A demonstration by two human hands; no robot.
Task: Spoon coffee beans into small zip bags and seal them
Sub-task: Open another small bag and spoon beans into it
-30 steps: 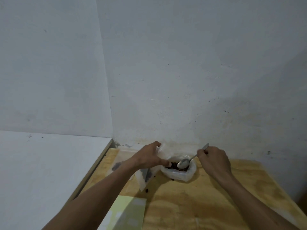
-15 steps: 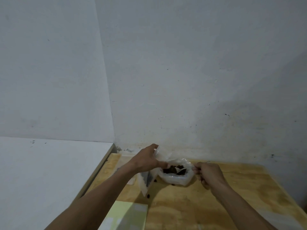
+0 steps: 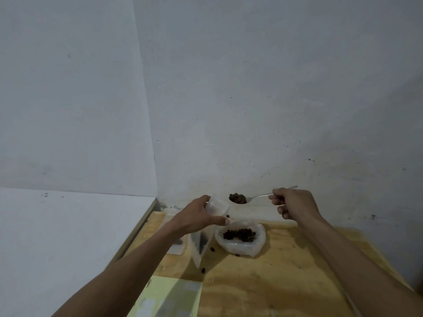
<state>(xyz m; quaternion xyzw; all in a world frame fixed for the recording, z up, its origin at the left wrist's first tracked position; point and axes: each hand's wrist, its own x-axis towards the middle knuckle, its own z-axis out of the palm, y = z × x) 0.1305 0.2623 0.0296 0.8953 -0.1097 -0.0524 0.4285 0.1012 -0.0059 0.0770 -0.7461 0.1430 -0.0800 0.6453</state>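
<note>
Left hand: left hand [image 3: 198, 218] is raised above the table, thumb and fingers curled round the mouth of a small clear zip bag [image 3: 217, 207], holding it open toward the spoon; the bag's lower part hangs down behind the hand toward the table.
Right hand: right hand [image 3: 293, 203] pinches the handle of a metal spoon [image 3: 256, 197], remaining fingers curled under.
Hands, relation: well apart, both lifted to about the same height, the spoon bowl between them.
Spoon contents: heaped coffee beans [image 3: 237, 198] in the bowl, just beside the bag mouth and not inside it.
Supply bag: open clear plastic bag [image 3: 242, 244] stands on the wooden table [image 3: 286, 282] below the hands, holding a layer of dark beans.
Loose beans: one bean [image 3: 227, 216] shows just under the zip bag mouth; several loose beans [image 3: 212, 249] lie on the table.
Other items: another small bag [image 3: 176, 245] lies flat, partly hidden by the left forearm; yellow-green sheet [image 3: 169, 298] at the near table edge.
Change since half a second ago: both hands were low at the supply bag rim; they are now raised, the spoon is out and loaded, and the zip bag mouth is lifted.
</note>
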